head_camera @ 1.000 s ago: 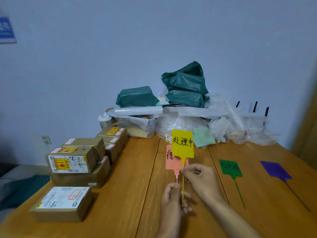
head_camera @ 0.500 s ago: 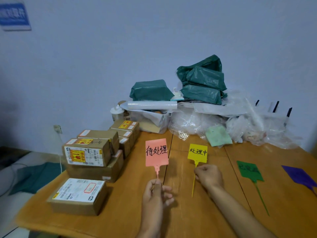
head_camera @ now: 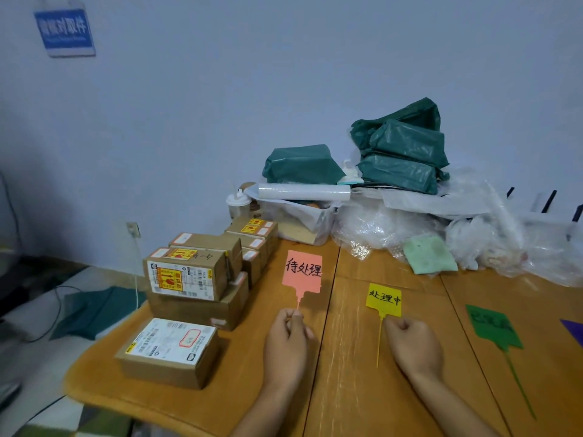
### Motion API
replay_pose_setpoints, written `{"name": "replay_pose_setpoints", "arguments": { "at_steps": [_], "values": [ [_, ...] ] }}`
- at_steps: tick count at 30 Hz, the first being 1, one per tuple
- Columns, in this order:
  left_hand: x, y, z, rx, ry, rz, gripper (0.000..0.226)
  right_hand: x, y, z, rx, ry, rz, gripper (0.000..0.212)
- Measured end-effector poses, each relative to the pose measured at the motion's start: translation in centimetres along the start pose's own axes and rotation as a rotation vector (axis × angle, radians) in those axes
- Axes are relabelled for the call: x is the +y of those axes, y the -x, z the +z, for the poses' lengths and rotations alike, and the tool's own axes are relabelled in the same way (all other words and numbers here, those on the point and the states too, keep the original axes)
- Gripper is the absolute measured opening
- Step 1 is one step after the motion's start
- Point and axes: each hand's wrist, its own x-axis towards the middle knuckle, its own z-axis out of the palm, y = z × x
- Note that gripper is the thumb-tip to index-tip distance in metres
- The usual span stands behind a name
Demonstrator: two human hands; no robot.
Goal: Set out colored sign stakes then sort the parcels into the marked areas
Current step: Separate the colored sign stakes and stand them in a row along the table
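Left hand (head_camera: pixel 288 342) pinches the pink sign stake (head_camera: pixel 302 272) upright beside stacked parcels (head_camera: pixel 192 279) on the wooden table (head_camera: pixel 353 389) by a pale wall; right hand (head_camera: pixel 413 343) grips the yellow sign stake (head_camera: pixel 384 299). Since a second ago, the two stakes have separated.

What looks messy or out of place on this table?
The back of the table is buried under a heap of clear plastic wrap with green bagged bundles piled on top. The cardboard parcels at left are neatly stacked.
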Motion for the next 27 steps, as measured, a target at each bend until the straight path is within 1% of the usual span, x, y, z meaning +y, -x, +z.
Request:
{"name": "replay_pose_setpoints", "arguments": {
  "at_steps": [3, 7, 11, 13, 16, 20, 22, 25, 27],
  "values": [
    [-0.2, -2.7, 0.4, 0.059, -0.174, 0.043, 0.038, 0.5, 1.6, -0.3, 0.032, -0.051, -0.073, 0.041],
    [-1.0, -6.2, 1.2, 0.117, -0.447, 0.068, 0.032, 0.4, 1.8, -0.9, 0.061, -0.103, -0.09, 0.045],
    [-1.8, -8.1, 1.8, 0.13, -0.666, 0.11, 0.028, 0.7, 1.9, -0.6, 0.031, -0.057, -0.124, 0.035],
    [-2.0, -8.5, 1.9, 0.147, -0.778, 0.132, 0.027, 0.9, 1.9, -0.4, 0.034, -0.051, -0.145, 0.034],
    [-2.1, -8.8, 1.9, 0.141, -0.849, 0.165, 0.024, 1.1, 1.8, -0.2, 0.029, -0.043, -0.171, 0.035],
    [-2.4, -9.4, 1.9, 0.149, -0.92, 0.161, 0.024, 1.2, 1.7, -0.3, 0.03, -0.054, -0.176, 0.04],
    [-2.8, -9.7, 1.7, 0.149, -0.947, 0.148, 0.026, 1.0, 1.9, -0.4, 0.031, -0.07, -0.179, 0.043],
    [-2.6, -9.3, 1.1, 0.1, -1.011, 0.135, 0.031, 0.7, 2.3, -0.5, 0.029, -0.088, -0.17, 0.043],
    [-1.9, -7.8, 0.7, 0.1, -0.98, 0.172, 0.035, 0.4, 2.5, -0.8, 0.013, -0.094, -0.158, 0.042]
  ]
}}
